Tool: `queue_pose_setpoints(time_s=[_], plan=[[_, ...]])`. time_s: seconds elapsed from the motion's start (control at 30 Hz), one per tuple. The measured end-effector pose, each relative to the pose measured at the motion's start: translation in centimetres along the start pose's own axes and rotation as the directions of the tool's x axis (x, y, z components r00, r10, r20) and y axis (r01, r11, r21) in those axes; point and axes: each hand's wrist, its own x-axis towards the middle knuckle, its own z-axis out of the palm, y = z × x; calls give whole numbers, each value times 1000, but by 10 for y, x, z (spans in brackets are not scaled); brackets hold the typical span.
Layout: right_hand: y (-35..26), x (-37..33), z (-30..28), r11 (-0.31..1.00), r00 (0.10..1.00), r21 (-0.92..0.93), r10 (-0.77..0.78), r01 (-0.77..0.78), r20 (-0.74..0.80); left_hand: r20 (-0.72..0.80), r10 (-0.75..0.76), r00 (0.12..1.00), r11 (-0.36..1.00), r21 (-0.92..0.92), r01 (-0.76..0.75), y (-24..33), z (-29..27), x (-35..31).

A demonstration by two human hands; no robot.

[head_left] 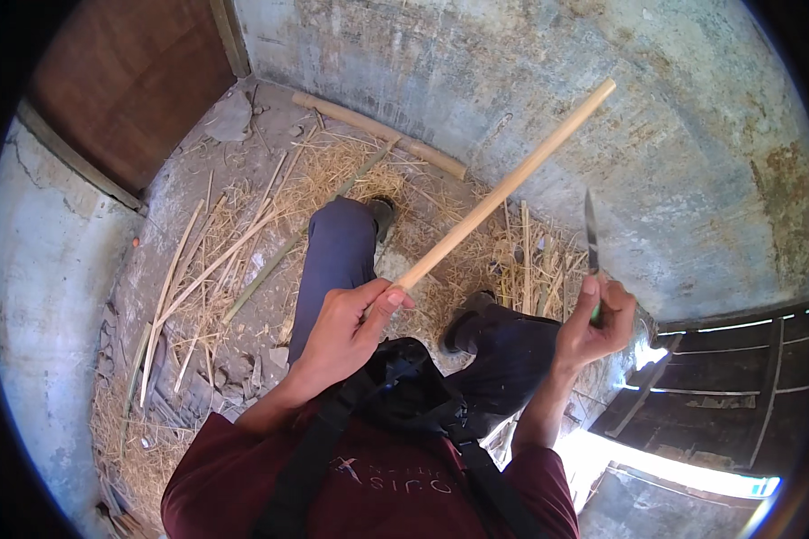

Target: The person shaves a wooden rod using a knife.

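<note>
My left hand [355,328] is closed round the lower end of a long, pale wooden stick [508,184], probably bamboo. The stick slants up and away to the right, its far end in front of the wall. To the right, my right hand [600,314] grips a knife [591,235] by its handle, of which a bit of green shows between the fingers. The narrow blade points upward, apart from the stick.
Shavings [333,166] and split strips [234,251] litter the floor around my legs. A thick pole [382,133] lies along the foot of the stained wall [404,72]. A brown door panel [135,81] stands far left, dark boards [719,377] at right.
</note>
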Motion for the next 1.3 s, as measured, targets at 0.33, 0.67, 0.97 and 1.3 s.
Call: queue_pose_setpoints(time_s=[0.33,0.67,0.97,1.3], plan=[[-47,-29,32,963,902,228,-223,145,370,240,104,965,993,-81,-86,24,4,8],[-50,-43,39,950,877,267,-262,161,402,231,193,954,981,-76,-180,6,12,14],[-51,-43,37,955,866,200,-283,217,411,193,178,965,982,-99,-161,13,18,11],[-54,-39,34,947,856,115,-320,300,406,143,120,982,993,0,-121,13,24,8]])
